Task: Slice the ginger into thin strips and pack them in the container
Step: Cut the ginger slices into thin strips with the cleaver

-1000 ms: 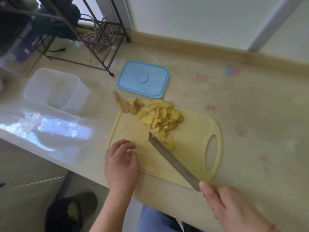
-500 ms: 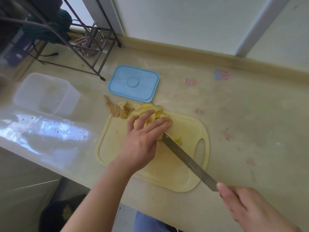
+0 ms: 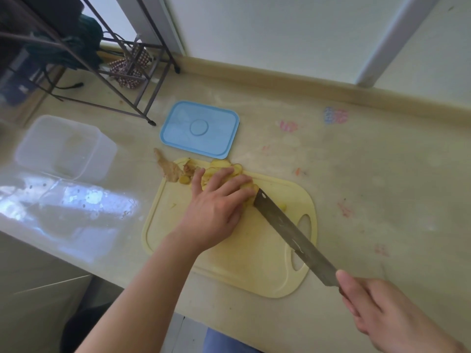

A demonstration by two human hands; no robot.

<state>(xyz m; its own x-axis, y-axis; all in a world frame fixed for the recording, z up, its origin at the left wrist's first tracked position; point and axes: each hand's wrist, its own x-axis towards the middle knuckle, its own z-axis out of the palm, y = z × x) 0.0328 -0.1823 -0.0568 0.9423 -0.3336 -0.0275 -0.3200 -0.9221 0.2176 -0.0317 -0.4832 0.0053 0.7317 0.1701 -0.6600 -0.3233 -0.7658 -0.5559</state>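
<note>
Pressing left hand [image 3: 216, 205] on ginger slices [image 3: 224, 166], knife [image 3: 293, 233] tip alongside.

Left hand [image 3: 216, 207]: bare, no ring or glove to be seen.
Left forearm [image 3: 153, 284]: bare right down to the frame edge, no sleeve or watch.
Right hand [image 3: 377, 309]: bare (only partly in frame), no ring visible.
Legs [image 3: 224, 342]: blue cloth, likely trousers, showing just below the bench edge.
</note>
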